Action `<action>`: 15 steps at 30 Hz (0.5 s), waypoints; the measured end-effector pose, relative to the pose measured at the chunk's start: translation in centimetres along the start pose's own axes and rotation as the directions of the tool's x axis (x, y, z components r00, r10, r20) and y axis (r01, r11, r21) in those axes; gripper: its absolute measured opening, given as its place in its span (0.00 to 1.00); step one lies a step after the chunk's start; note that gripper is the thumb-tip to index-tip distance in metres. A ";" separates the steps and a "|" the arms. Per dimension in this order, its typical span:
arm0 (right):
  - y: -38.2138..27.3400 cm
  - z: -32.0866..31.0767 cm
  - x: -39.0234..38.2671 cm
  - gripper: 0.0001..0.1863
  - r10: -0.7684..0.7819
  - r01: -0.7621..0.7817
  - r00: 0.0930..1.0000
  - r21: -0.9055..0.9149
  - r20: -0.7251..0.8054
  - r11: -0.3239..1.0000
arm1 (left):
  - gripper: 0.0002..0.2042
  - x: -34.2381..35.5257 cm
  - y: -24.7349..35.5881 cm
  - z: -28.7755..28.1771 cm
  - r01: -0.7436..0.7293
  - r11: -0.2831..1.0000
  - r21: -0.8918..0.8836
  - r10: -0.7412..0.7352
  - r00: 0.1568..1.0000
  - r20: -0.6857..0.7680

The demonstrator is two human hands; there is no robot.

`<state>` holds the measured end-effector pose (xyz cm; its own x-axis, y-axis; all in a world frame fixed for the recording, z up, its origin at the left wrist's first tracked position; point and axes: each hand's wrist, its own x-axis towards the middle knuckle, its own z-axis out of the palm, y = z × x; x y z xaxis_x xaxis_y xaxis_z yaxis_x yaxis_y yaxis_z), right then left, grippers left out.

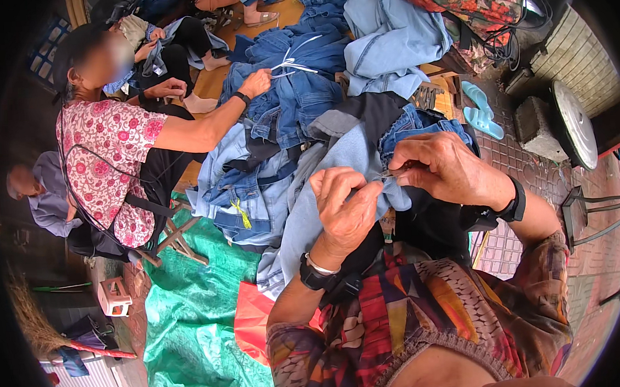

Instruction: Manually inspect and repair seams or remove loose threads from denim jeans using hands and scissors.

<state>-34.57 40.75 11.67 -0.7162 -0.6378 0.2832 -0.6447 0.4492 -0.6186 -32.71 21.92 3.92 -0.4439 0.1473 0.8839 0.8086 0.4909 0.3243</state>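
Here, wearer's two hands (347, 209) (451, 172), one denim heap (293, 118)

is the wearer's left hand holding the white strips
No, the white strips are at the seated co-worker's hand, well away from the wearer's left hand.

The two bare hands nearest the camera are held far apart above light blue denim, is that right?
Not quite: they aren't far apart. The head view shows the left hand and the right hand close together above the light blue denim.
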 end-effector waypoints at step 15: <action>1.8 1.6 -0.6 0.05 0.176 -0.173 0.984 0.423 0.031 0.890 | 0.14 -0.1 -0.2 0.3 0.043 0.999 -0.024 -0.044 0.999 -0.030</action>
<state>-34.93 40.93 9.21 -0.8099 -0.5679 0.1470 -0.3368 0.2450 -0.9092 -32.91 22.13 3.65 -0.4670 0.1002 0.8786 0.7980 0.4757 0.3699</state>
